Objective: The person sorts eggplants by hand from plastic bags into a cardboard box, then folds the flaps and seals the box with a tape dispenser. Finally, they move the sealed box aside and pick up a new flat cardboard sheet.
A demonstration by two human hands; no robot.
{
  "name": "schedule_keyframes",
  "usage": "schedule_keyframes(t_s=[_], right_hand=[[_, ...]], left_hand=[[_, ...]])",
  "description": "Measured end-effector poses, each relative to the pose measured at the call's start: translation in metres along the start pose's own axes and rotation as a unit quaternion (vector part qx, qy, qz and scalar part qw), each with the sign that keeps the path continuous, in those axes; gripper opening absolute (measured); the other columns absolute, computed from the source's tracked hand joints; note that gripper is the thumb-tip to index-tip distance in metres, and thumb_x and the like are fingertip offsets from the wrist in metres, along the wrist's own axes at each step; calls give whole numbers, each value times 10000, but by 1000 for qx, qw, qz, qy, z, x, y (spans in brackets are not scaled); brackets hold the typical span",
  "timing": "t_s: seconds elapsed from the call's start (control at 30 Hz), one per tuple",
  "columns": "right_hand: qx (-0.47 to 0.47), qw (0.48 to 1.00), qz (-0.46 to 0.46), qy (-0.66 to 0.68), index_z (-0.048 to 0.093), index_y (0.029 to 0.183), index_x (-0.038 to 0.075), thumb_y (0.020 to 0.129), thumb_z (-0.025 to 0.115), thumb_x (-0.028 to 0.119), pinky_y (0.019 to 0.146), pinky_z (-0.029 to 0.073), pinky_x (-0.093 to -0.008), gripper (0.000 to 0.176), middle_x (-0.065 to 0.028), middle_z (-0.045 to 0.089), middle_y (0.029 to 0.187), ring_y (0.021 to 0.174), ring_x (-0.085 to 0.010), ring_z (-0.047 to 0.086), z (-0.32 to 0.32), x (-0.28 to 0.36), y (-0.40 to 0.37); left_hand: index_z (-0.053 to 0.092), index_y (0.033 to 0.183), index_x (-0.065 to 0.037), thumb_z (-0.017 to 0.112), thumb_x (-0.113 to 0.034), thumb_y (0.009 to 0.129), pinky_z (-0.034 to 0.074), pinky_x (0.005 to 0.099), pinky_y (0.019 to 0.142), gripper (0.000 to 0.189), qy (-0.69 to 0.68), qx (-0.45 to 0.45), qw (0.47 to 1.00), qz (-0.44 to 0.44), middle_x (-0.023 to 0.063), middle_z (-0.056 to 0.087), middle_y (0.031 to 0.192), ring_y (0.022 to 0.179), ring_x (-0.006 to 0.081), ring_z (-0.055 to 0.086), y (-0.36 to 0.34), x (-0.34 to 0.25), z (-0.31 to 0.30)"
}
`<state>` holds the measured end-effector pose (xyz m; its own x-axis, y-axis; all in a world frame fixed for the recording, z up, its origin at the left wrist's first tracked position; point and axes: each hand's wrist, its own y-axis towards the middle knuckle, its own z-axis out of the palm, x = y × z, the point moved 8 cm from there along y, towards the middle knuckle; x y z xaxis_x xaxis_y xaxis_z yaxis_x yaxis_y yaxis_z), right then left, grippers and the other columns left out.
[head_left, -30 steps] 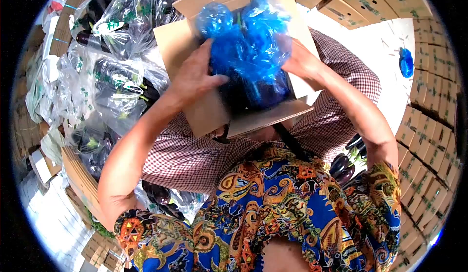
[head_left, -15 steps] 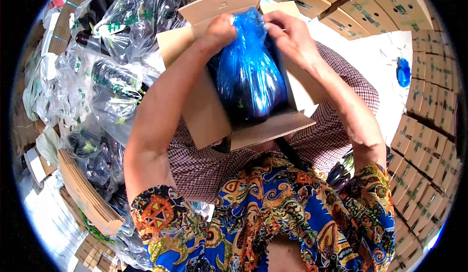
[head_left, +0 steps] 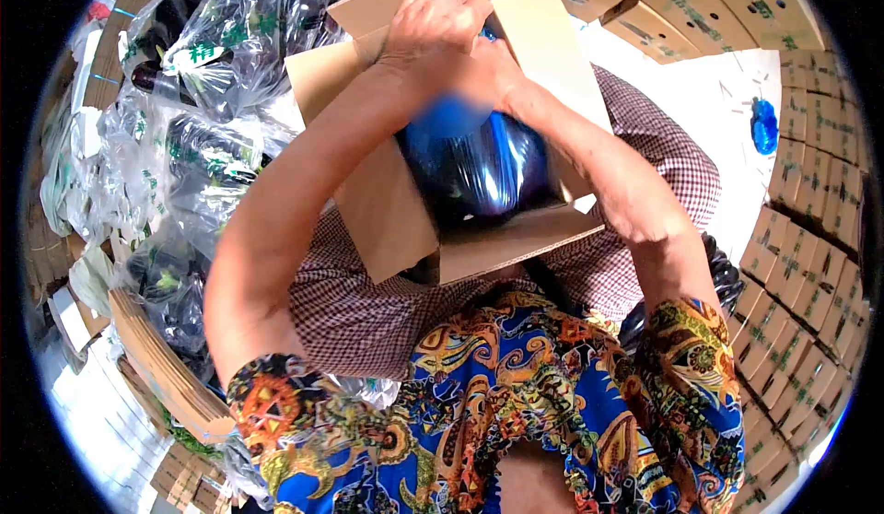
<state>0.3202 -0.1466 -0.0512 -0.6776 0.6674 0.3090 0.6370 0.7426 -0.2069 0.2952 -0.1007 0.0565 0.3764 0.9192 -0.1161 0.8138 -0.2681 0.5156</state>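
An open cardboard box (head_left: 391,210) rests tilted across the lap, its flaps spread. Inside it is a blue plastic bag (head_left: 479,159) drawn tight over dark, shiny rounded contents that look like eggplants. My left hand (head_left: 435,24) is closed at the bag's top, fingers curled, above and overlapping my right hand. Beside and beneath it, my right hand (head_left: 493,70) is closed round the gathered neck of the bag, its fingers partly hidden. A blurred patch covers the spot just below the hands.
Clear plastic bags of eggplants (head_left: 216,146) are heaped at left, with flattened cardboard (head_left: 166,357) below them. Printed cartons (head_left: 801,256) are stacked along the right and at the top right. A crumpled blue plastic piece (head_left: 763,127) lies on the white surface.
My hands, apart on either side of the upright bag neck before, have come together over it. The neck is now bunched low beneath them. The box has shifted slightly.
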Motion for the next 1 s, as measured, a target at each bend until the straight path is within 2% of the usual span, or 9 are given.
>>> schedule_keyframes(t_s=[0.1, 0.2, 0.3, 0.43, 0.53, 0.67, 0.77, 0.9, 1.0], right_hand=[[86, 994, -21, -65, 609, 1152, 45, 945, 405, 381, 896, 449, -521, 445, -187, 641, 1102, 1046, -370, 606, -7, 10, 6], [-36, 999, -6, -29, 601, 1138, 30, 972, 409, 361, 916, 453, -510, 418, -195, 621, 1129, 1062, -381, 596, -18, 11, 0], [-72, 997, -15, 4, 543, 1213, 23, 952, 478, 284, 920, 472, -471, 375, -254, 556, 1223, 1067, -414, 573, -38, 10, -21], [-108, 978, -136, 114, 584, 1193, 21, 949, 515, 240, 897, 497, -423, 334, -216, 639, 1087, 992, -384, 621, -56, 4, -36], [-43, 988, -129, 78, 560, 1261, 30, 960, 501, 249, 875, 504, -427, 377, -210, 633, 1145, 1010, -389, 616, -22, 1, -28], [-15, 992, -55, 109, 533, 1221, 26, 932, 528, 186, 805, 499, -463, 330, -226, 632, 1059, 975, -403, 601, -26, -1, -30], [-151, 977, -144, 39, 556, 1147, 31, 854, 603, 185, 744, 511, -455, 334, -188, 623, 1001, 838, -411, 594, -47, 12, -66], [-78, 954, -244, -157, 609, 1090, 41, 817, 658, 232, 905, 441, -413, 337, -102, 603, 1158, 1077, -308, 542, -33, 15, -103], [-61, 951, -226, -201, 593, 1224, 39, 842, 642, 280, 1008, 358, -398, 454, -77, 531, 1349, 1265, -274, 434, -25, 17, -107]], left_hand=[[645, 1014, -63, 610, -71, 782, 488, 392, 863, 234, -29, -46, 998, 36, 81, 631, 1014, 995, 300, 595, 9, -3, -47], [644, 990, -45, 606, -48, 791, 494, 385, 849, 203, -9, -91, 995, 31, 98, 626, 1001, 977, 314, 594, 7, 3, -75], [638, 973, -45, 628, -40, 785, 498, 394, 839, 189, -46, 12, 999, -19, 119, 616, 1009, 965, 334, 587, -20, 7, -46], [634, 983, -77, 715, -216, 771, 462, 415, 905, 266, -220, 155, 961, 58, 106, 603, 1052, 1011, 299, 556, -69, -41, -12], [650, 1067, -124, 742, -342, 733, 386, 411, 993, 409, -247, 167, 953, 54, 77, 565, 1139, 1086, 291, 467, -86, -51, 8], [634, 1029, -132, 759, -332, 707, 436, 396, 925, 399, -192, 188, 959, 91, 46, 562, 1127, 1070, 278, 472, -83, -55, -4], [621, 1089, -92, 748, -286, 742, 407, 424, 979, 417, -216, 223, 947, 85, 105, 569, 1174, 1105, 310, 494, -82, -57, -12], [595, 1116, -49, 679, -103, 802, 409, 456, 1002, 329, -215, 152, 961, -84, 157, 554, 1203, 1105, 364, 523, -94, -9, -6], [561, 1168, -40, 658, -76, 809, 411, 449, 1009, 373, -129, 118, 983, -56, 180, 535, 1225, 1141, 375, 508, -87, -3, -4]])
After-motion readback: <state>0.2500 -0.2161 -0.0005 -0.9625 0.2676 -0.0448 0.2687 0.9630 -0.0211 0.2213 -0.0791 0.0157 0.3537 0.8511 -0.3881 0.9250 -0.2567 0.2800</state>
